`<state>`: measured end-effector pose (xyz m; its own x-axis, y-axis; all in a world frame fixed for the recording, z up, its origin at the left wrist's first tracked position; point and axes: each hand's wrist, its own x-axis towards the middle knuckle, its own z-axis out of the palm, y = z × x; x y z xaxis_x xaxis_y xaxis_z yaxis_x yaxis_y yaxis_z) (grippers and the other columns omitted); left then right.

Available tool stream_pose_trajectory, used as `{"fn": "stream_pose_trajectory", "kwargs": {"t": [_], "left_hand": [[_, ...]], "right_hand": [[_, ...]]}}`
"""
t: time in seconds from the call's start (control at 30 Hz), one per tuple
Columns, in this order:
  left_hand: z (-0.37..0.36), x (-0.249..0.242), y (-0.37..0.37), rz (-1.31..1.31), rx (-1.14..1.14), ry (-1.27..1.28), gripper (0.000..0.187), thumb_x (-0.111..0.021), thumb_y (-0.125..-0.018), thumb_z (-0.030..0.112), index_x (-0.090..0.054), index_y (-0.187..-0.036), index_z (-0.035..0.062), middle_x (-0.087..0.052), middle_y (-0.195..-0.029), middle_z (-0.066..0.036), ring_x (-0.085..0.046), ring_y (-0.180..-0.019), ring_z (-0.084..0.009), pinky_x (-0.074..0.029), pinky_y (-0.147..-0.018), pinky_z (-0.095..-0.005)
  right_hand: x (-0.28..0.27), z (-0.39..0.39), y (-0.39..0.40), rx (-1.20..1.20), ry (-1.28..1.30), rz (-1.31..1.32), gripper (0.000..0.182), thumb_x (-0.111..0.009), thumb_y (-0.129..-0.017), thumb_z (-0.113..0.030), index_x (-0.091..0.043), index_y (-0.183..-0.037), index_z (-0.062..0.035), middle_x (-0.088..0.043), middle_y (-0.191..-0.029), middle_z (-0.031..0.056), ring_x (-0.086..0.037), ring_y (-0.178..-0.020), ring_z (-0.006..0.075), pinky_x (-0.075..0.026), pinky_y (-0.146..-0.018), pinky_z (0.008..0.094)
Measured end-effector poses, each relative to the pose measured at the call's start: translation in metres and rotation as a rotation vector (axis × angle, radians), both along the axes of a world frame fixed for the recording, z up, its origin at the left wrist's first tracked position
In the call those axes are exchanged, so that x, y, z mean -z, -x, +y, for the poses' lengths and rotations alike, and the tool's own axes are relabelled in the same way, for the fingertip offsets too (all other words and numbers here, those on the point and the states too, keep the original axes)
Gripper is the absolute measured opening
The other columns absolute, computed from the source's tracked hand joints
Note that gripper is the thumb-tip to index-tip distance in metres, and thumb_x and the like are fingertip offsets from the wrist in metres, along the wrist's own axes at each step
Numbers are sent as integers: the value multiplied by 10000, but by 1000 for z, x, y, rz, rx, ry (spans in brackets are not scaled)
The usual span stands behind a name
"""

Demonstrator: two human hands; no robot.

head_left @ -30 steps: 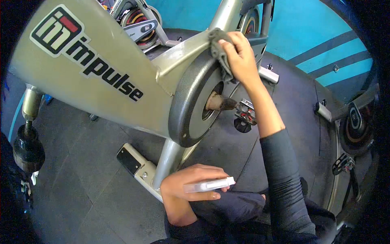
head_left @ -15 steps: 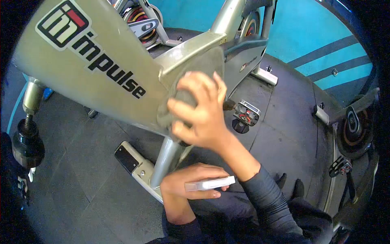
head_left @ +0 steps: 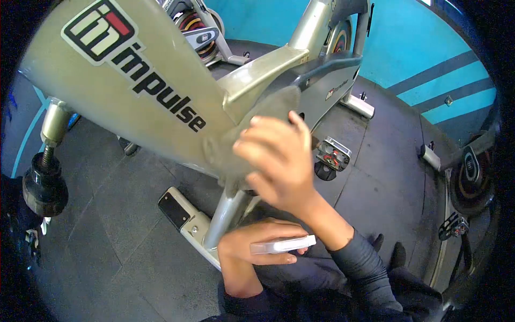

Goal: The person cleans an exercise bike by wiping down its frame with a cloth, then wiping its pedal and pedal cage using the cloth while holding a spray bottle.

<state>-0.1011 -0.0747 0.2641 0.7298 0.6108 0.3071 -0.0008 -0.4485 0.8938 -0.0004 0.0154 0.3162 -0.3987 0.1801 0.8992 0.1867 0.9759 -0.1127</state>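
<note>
On the near side of the frame [head_left: 123, 118], the left hand [head_left: 252, 241] pinches a bottle [head_left: 282, 245] between thumb and fingers. The right hand [head_left: 281, 161] spreads over a cloth [head_left: 214, 153], seemingly touching the frame's lower edge; rightward, beyond the pedal [head_left: 333, 154], floor [head_left: 386, 182] stretches to the wall [head_left: 424, 64].

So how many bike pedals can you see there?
2. One silver metal pedal with red parts is just right of the person's right hand in the picture; another dark metal pedal is near the far right edge. Others may be hidden.
</note>
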Motion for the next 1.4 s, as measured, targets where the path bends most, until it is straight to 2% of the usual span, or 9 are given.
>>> {"fn": "stream_pose_trajectory", "kwargs": {"t": [0.07, 0.23, 0.4, 0.6, 0.8, 1.1, 1.2, 1.3, 1.4], "left_hand": [[1, -2, 1, 11, 13, -38, 320, -633, -847, 192, -544, -1077, -11, -596, -949, -132, -600, -890, -265, -469, -797, -363], [3, -3, -2, -1, 46, -33, 305, -634, -843, 195, -550, -1059, -2, -586, -945, -141, -598, -885, -282, -470, -785, -364], [-5, 0, 0, 33, 7, 102, 331, -643, -848, 197, -561, -1095, -7, -611, -1000, -143, -593, -959, -264, -457, -849, -370], [-3, 32, -6, 76, -69, -190, 494, -711, -807, 221, -553, -1235, 31, -584, -1211, -160, -527, -1145, -276, -392, -982, -386], [-3, 31, -3, 99, -30, -24, 506, -709, -805, 216, -539, -1245, 34, -577, -1209, -154, -517, -1160, -266, -389, -986, -374], [-2, 3, 2, 158, 41, -65, 439, -659, -831, 214, -533, -1180, -20, -583, -1145, -188, -568, -1070, -321, -437, -929, -372], [-1, 2, 1, 100, 28, -56, 425, -643, -838, 221, -533, -1166, -26, -581, -1125, -202, -579, -1040, -333, -454, -896, -374], [2, -7, -1, 139, 81, -8, 430, -645, -837, 225, -532, -1168, -25, -584, -1114, -200, -579, -1038, -326, -454, -890, -373], [4, -2, -2, 117, 81, 5, 436, -655, -834, 234, -535, -1167, -21, -588, -1108, -193, -580, -1027, -326, -456, -880, -377]], "right_hand": [[-34, 8, 1, -105, 66, 381, 347, -650, -679, -92, -656, -1026, -84, -636, -998, 107, -596, -980, 284, -417, -929, 419], [-123, 4, 15, -356, -226, 503, 304, -624, -791, -113, -597, -1086, -48, -616, -1069, 106, -593, -955, 195, -477, -790, 345], [-94, -14, 92, -234, -244, 329, 738, -731, -656, -408, -477, -1321, -214, -292, -1457, 188, -254, -1350, 401, -272, -1029, 581], [-29, -11, 59, -35, -109, -10, 822, -711, -654, -481, -401, -1390, -287, -135, -1549, 107, -114, -1421, 343, -188, -1081, 598], [-16, -10, 49, 29, -205, -201, 790, -693, -686, -446, -393, -1400, -293, -192, -1542, 22, -134, -1424, 302, -124, -1103, 596], [-61, -5, 76, -132, -148, 106, 833, -696, -682, -448, -371, -1411, -210, -186, -1530, 143, -194, -1401, 332, -213, -1059, 608], [-81, 1, 85, -190, -163, 344, 824, -634, -757, -469, -318, -1417, -88, -289, -1453, 216, -363, -1289, 387, -363, -978, 539], [-92, 11, 83, -303, 110, 284, 759, -484, -895, -498, -266, -1374, 49, -518, -1120, 261, -561, -968, 422, -482, -770, 471], [-88, 13, 82, -315, 190, 251, 701, -471, -911, -483, -317, -1347, 44, -546, -1081, 252, -564, -962, 411, -475, -787, 460]]}}
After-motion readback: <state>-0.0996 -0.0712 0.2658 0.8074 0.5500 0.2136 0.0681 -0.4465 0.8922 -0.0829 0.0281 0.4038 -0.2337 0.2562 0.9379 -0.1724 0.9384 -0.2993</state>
